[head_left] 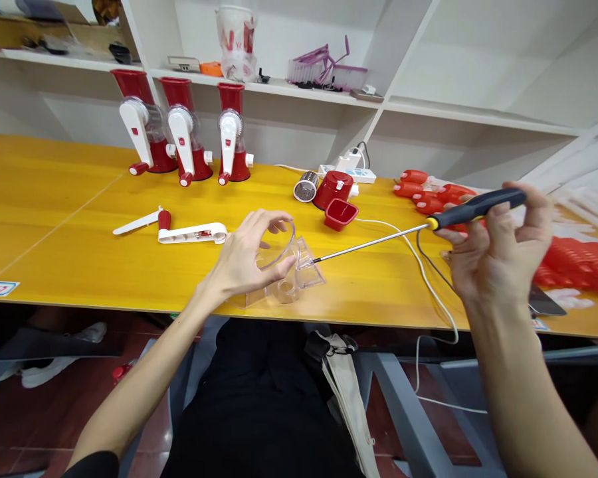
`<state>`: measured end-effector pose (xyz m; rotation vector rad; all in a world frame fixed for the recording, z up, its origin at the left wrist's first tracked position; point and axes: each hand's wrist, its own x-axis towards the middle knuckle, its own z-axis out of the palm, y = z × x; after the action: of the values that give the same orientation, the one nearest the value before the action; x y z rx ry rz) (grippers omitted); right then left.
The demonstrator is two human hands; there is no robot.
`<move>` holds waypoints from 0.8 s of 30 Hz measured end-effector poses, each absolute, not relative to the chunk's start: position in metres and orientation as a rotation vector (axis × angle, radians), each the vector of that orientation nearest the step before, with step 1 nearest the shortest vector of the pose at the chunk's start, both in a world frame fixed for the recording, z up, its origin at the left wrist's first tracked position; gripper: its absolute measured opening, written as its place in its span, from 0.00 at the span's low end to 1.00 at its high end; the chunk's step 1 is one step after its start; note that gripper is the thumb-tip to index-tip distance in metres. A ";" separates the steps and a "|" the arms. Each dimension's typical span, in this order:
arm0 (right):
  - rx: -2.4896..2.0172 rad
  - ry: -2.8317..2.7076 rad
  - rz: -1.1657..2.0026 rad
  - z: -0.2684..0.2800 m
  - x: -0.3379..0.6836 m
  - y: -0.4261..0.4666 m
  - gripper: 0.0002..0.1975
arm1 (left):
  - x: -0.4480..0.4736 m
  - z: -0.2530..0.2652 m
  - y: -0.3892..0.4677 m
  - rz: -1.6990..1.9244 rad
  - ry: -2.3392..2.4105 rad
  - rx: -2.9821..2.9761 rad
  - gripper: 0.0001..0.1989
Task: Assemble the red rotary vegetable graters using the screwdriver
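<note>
My right hand (501, 245) is closed around the dark handle of a long screwdriver (373, 245) with a yellow collar. Its shaft points left, and the tip meets the edge of a clear plastic grater housing (285, 289). Thumb and fingers of my left hand (252, 255) grip that housing by its round rim near the table's front edge. Left of it lie a white crank handle (192, 234) with a red knob and a slim white strip (137, 222). Beyond the housing are a red base (333, 189), a red square hopper piece (341, 214) and a metal drum grater (305, 187).
Three assembled red-and-white rotary graters (233, 136) stand at the back left. Many red knob parts (578, 262) lie at the right. A white cable (418, 259) crosses the table and hangs over its front edge. White shelving (309, 109) rises behind, with a power strip (361, 175) below.
</note>
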<state>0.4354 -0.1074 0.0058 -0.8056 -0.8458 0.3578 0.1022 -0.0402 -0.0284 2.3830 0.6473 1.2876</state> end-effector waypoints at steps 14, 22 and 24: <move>-0.638 -1.333 0.146 0.097 0.408 -0.100 0.19 | 0.121 -0.065 -0.022 1.653 0.525 2.161 0.29; -0.621 -1.702 0.225 0.161 0.352 -0.064 0.21 | 0.127 -0.080 -0.014 1.659 0.607 2.139 0.27; -0.622 -1.734 0.217 0.168 0.341 -0.061 0.24 | 0.125 -0.077 -0.015 1.614 0.608 2.161 0.26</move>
<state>0.3406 -0.0614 0.1679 -0.6224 -1.7343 0.2171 0.1252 -0.0149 -0.0772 2.1612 0.6075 1.6143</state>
